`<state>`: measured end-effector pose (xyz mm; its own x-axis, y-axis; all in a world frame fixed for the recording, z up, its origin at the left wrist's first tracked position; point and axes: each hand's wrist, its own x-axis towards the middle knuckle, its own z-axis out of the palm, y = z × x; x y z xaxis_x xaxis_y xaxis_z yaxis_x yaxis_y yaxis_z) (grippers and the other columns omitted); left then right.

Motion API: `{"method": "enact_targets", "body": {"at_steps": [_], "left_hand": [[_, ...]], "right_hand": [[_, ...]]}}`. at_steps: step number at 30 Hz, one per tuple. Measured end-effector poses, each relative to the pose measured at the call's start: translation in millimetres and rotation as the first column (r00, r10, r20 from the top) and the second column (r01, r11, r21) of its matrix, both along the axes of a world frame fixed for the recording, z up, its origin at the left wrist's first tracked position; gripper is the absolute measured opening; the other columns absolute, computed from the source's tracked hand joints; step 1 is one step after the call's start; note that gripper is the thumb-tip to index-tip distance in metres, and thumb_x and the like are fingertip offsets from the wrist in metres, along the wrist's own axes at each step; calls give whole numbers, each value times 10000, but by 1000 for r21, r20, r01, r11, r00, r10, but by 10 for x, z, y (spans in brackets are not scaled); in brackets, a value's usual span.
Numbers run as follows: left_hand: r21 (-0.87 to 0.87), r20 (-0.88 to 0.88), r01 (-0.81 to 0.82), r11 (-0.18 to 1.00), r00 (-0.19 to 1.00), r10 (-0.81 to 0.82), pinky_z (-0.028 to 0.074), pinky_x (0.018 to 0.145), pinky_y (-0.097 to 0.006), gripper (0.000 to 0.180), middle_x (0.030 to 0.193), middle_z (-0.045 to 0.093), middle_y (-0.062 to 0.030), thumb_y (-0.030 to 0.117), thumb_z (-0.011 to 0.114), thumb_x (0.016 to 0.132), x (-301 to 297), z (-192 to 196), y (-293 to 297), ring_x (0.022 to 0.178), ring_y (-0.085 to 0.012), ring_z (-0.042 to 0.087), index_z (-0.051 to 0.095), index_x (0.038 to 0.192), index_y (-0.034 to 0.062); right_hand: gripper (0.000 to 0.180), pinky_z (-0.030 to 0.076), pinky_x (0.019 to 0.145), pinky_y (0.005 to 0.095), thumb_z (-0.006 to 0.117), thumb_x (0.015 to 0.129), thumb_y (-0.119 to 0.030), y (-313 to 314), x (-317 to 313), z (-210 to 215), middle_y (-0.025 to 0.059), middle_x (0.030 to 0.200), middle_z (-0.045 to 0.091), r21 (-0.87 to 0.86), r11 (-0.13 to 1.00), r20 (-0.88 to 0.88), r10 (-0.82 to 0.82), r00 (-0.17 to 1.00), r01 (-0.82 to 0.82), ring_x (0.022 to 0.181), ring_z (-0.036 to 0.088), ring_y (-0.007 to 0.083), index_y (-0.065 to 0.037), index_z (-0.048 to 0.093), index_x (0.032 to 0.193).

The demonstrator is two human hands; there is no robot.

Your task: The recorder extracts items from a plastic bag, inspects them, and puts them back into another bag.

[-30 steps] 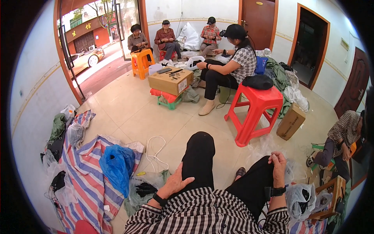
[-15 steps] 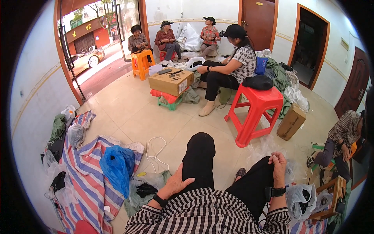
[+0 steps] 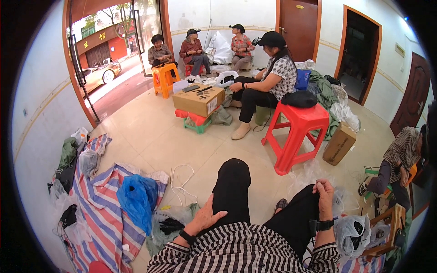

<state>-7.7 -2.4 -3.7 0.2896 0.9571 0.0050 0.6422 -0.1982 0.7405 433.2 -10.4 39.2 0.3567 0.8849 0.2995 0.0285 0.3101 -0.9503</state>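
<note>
My left hand (image 3: 206, 219) lies flat on my left thigh (image 3: 232, 189), its thumb stretched out and no object in it. Beside my right knee (image 3: 298, 204), my right hand (image 3: 325, 194) is raised a little with its fingers curled in toward the thumb; nothing shows between them. Each wrist wears a dark band. Nearest my left hand is a clear plastic bag (image 3: 159, 218) with dark pieces in it. Close to my right forearm sits another clear bag (image 3: 353, 234) holding black items.
A striped sheet (image 3: 98, 200) with a blue plastic bag (image 3: 136, 198) covers the floor at left. Ahead stand a carton (image 3: 198, 101) with small dark parts on top and a red stool (image 3: 298, 129) bearing a black cap. Several people sit around the room; one (image 3: 268, 77) works beside the carton.
My hands stay in nearly the same places. The view has shifted slightly, and the far people have changed their poses a little.
</note>
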Motion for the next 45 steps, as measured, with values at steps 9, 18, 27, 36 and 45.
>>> {"method": "enact_targets", "body": {"at_steps": [9,18,27,36,45], "left_hand": [[-74,29,5,997,1000,-2,352,1005,-405,969,1321,369,-337,573,566,810,13,98,4,1221,-412,416,136,1397,-68],[-10,28,14,1000,999,-14,371,989,-404,968,1299,397,-341,578,564,809,4,48,8,1201,-415,442,139,1394,-66],[-31,-4,-1,1000,1000,1,359,1002,-403,960,1315,385,-334,567,564,810,4,39,4,1217,-411,426,142,1397,-64],[-70,-6,-9,998,1000,8,358,1002,-402,987,1324,383,-326,603,553,796,-13,4,51,1218,-409,427,141,1407,-53],[-43,-90,-19,999,996,15,388,968,-434,988,1309,389,-329,613,533,805,1,-16,12,1169,-424,462,130,1404,-61]], "right_hand": [[104,425,619,225,519,886,-68,14,8,-16,49,738,573,-6,1000,9,-17,1000,18,631,516,110,10,570,932],[109,424,613,230,521,886,-69,7,27,-27,56,731,570,-1,1000,-4,-5,1000,5,630,516,115,17,566,934],[109,424,609,228,522,883,-68,1,40,-36,57,727,573,3,1000,-9,-9,1000,9,623,518,116,17,566,935],[108,427,603,231,522,878,-67,45,47,-59,59,725,572,16,1000,-9,-17,1000,17,622,522,120,17,568,926],[92,429,593,236,512,873,-52,14,-32,18,57,710,563,10,999,20,-43,999,43,609,520,121,14,567,905]]}}
